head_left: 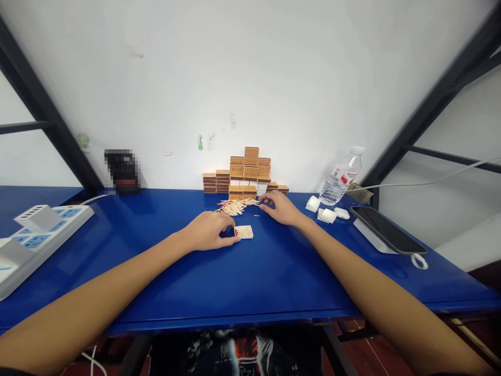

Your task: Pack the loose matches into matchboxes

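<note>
Hands are shown on a glossy blue desk (274, 271). The left hand (209, 230) is curled loosely, its fingertips touching a small open white matchbox tray (244, 232) holding a few red-tipped matches. The right hand (279, 207) is laid flat, open and empty, beside a loose pile of pale wooden matches (237, 206). Stacked brown cardboard matchboxes (245, 175) are seen behind, against the wall.

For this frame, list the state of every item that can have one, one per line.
Matchbox tray: open, holding matches, left hand touching it.
Loose matches: heaped on the table, right hand at the heap.
Matchboxes: stacked against the wall.
Water bottle: upright, capped.
Phone: screen dark.
Power strip: chargers plugged in.
</note>
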Available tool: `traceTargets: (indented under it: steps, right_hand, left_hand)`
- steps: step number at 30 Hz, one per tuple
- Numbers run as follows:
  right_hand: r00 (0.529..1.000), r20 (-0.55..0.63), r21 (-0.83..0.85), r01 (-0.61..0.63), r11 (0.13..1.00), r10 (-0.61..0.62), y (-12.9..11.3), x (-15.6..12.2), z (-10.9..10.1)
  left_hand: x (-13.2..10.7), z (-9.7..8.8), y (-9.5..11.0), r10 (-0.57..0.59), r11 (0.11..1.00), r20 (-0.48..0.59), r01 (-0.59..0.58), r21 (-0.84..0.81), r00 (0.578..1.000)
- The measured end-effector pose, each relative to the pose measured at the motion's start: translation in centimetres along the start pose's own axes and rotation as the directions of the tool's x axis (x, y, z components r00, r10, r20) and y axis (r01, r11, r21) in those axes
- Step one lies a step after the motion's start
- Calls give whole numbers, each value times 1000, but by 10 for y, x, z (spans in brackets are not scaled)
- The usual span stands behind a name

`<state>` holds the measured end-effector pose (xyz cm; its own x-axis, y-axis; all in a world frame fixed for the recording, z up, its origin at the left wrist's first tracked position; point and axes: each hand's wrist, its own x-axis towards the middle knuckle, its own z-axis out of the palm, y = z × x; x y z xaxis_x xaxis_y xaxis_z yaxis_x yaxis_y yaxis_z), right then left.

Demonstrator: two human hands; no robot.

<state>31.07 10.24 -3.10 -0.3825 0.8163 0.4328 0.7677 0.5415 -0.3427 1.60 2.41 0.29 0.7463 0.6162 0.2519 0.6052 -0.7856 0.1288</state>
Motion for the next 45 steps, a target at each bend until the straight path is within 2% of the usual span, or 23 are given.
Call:
traceTargets:
  steps: [8,16,20,29,37,41,45]
  right_hand:
    - [1000,4,-150,7,989,-7,-13,13,14]
    - [994,59,-331,103,938,-88,-27,10,7]
    - [988,93,-355,149,923,-123,-30,6,2]
    - [994,34,-173,106,979,-102,-8,0,-25]
    - [992,-4,-46,129,991,-130,-13,1,-34]
    - [989,65,127,126,984,-135,-22,0,-35]
    - [971,198,266,82,961,-137,-37,-3,-40]
  left_hand:
    - [0,0,0,-5,1000,6,5,-5,1000]
    - [0,-1,1,-15,1000,16,14,8,1000]
    - [0,-1,1,-21,1000,29,21,18,999]
    - [1,0,0,-4,1000,13,4,4,1000]
    - [0,0,-1,-14,1000,21,14,-9,1000]
    - [0,0,-3,-25,999,6,25,-35,1000]
    - [1,0,-6,-62,996,-10,61,-67,998]
